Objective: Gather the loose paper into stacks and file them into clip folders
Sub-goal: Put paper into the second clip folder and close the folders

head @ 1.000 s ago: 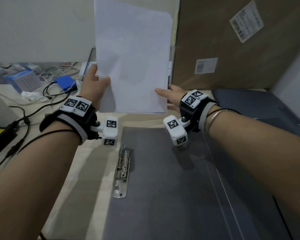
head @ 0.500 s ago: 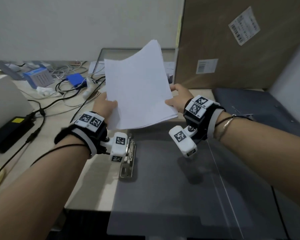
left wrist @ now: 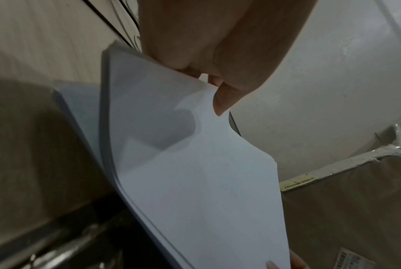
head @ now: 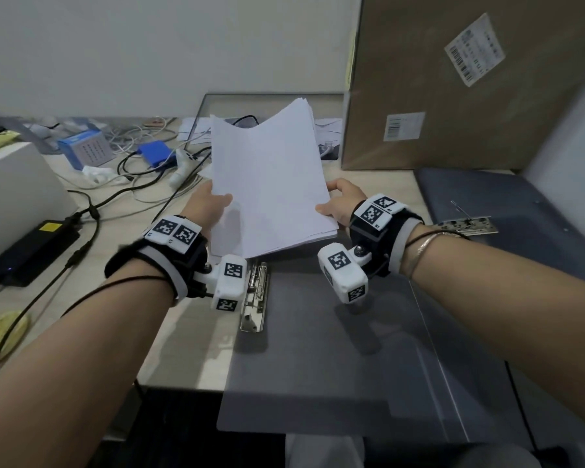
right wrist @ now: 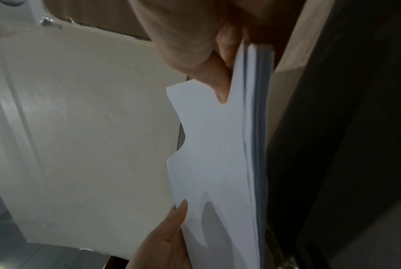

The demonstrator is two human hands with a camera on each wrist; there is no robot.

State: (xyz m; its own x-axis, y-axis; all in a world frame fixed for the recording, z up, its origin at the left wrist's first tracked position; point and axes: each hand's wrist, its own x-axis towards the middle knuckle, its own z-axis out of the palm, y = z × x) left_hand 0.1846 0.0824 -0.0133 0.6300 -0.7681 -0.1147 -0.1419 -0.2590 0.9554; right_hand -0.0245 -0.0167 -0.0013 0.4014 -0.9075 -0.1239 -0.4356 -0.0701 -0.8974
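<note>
- Hands: two, the left hand [head: 207,211] and the right hand [head: 341,204].
- Paper stack [head: 271,184]: one, pinched between the thumbs and fingers of both hands.
- Clip folders: two, an open clip folder [head: 335,349] below the fingers and a second folder [head: 507,204] right of the right fingers.
- Metal clips: two, one clip [head: 255,295] below the left fingers and another clip [head: 466,226] on the second folder.
- Cardboard box [head: 453,82]: one, beyond the right fingers.
</note>
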